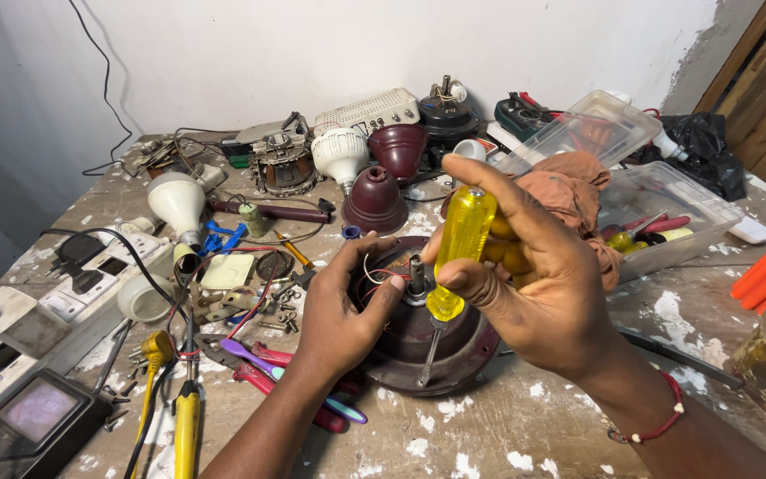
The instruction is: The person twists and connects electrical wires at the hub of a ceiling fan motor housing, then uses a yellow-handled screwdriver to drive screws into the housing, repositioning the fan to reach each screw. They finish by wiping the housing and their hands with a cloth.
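Right hand (525, 284) closed around the translucent yellow handle of a screwdriver (458, 248), held nearly upright with its shaft angled down into a dark maroon motor housing (454, 355) that lies on the paint-spattered worktop (507, 435). Left hand (347, 310) curled over the housing's left rim, thumb and fingertips pressed near the central metal shaft (417, 270), gripping the housing rather than any tool. Both hands cover much of the housing's upper face, so the point where the screwdriver tip meets it cannot be made out. Thin red and white wires (374, 270) loop beside the central shaft. To the left of the housing: pink-handled pliers (268, 368) partly under the left forearm, a second yellow-handled screwdriver (186, 426), loose screws (284, 310) and a white power strip (99, 275). Behind the housing: two maroon dome-shaped covers (376, 200), a white lamp bulb (340, 155) and an open motor winding (284, 168). To the right, behind the right hand: an orange cloth (569, 186) draped at the edge of a clear plastic box (667, 213) holding tools. A small meter with a screen (33, 412) sits at the lower left corner.
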